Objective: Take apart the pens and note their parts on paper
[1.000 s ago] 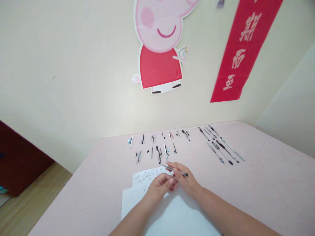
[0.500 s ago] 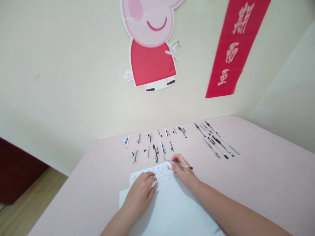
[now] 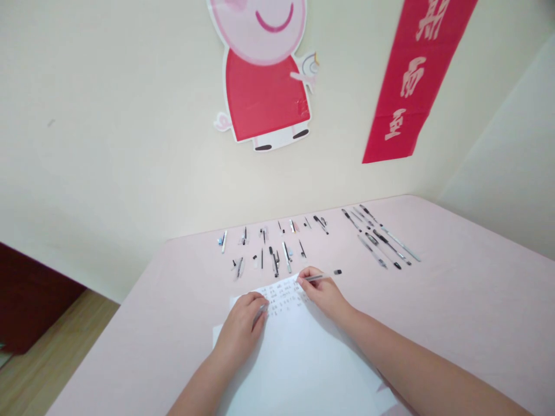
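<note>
My right hand [image 3: 323, 293] pinches a slim pen [image 3: 324, 275] with a black end, its tip at the top right corner of a white sheet of paper [image 3: 299, 352] with several lines of small handwriting [image 3: 284, 296]. My left hand [image 3: 241, 329] lies on the sheet's left part, fingers curled down against the paper, holding it flat. The sheet lies on a pale pink table [image 3: 455, 312], over another white sheet.
Beyond the paper lie several small pen parts in rows [image 3: 273, 254]. A group of whole pens [image 3: 377, 237] lies at the far right. A cartoon pig cutout [image 3: 264, 75] and a red banner [image 3: 411, 81] hang on the cream wall. Wooden floor [image 3: 43, 352] shows at the left.
My left hand moved away from the right hand and settled on the sheet's left side. My right hand carried the pen up to the written lines at the sheet's top.
</note>
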`<state>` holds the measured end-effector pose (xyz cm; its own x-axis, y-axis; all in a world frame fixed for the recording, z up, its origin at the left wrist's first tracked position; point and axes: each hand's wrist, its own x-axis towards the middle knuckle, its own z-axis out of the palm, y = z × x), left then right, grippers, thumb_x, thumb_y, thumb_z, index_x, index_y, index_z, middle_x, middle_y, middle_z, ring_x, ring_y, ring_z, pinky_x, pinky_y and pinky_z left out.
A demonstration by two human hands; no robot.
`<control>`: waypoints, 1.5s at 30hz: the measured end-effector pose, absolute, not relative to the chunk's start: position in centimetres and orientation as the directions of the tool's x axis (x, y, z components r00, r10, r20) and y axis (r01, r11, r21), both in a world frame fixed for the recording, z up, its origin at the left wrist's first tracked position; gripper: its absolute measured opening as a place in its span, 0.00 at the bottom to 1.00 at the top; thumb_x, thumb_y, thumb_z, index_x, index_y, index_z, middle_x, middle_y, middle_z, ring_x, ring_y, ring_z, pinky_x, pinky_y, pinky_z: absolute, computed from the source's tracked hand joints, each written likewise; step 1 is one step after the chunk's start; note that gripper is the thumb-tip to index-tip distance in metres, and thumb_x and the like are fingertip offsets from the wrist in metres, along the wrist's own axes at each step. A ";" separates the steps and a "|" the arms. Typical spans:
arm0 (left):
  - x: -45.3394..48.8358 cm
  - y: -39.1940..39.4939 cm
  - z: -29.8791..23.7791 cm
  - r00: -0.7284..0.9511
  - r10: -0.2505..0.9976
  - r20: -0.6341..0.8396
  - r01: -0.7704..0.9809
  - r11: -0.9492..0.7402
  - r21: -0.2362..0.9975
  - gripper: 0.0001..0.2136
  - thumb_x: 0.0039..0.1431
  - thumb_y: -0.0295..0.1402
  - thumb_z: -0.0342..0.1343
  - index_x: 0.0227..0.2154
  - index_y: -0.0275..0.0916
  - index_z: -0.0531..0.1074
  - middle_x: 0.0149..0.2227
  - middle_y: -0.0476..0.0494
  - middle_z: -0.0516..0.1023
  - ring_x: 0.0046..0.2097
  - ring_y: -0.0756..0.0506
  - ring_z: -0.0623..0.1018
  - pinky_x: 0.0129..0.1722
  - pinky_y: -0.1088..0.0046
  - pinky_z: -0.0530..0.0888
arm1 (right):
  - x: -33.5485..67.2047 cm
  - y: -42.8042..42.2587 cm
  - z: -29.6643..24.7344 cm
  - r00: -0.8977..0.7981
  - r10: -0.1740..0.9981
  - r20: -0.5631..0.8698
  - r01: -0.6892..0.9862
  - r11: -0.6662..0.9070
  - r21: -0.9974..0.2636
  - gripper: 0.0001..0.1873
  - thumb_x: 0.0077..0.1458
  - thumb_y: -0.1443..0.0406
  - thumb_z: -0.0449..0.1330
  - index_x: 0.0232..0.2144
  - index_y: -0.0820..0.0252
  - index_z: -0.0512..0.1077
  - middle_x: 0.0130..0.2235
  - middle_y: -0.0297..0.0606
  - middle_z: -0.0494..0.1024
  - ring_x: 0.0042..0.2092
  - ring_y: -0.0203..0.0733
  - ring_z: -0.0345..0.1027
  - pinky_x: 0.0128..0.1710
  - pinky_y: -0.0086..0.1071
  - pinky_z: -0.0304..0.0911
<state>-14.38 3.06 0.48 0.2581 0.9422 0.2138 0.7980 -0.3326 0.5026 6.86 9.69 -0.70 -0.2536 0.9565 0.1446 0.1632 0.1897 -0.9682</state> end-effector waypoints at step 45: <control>-13.0 1.8 1.9 0.556 0.823 0.118 0.732 -0.552 0.399 0.16 0.57 0.29 0.49 0.49 0.47 0.67 0.50 0.42 0.66 0.51 0.41 0.64 0.50 0.56 0.63 | 5.9 7.5 -1.9 -0.449 0.876 0.174 0.534 0.420 -0.734 0.05 0.46 0.71 0.52 0.23 0.59 0.66 0.21 0.28 0.65 0.23 0.32 0.57 0.24 0.25 0.51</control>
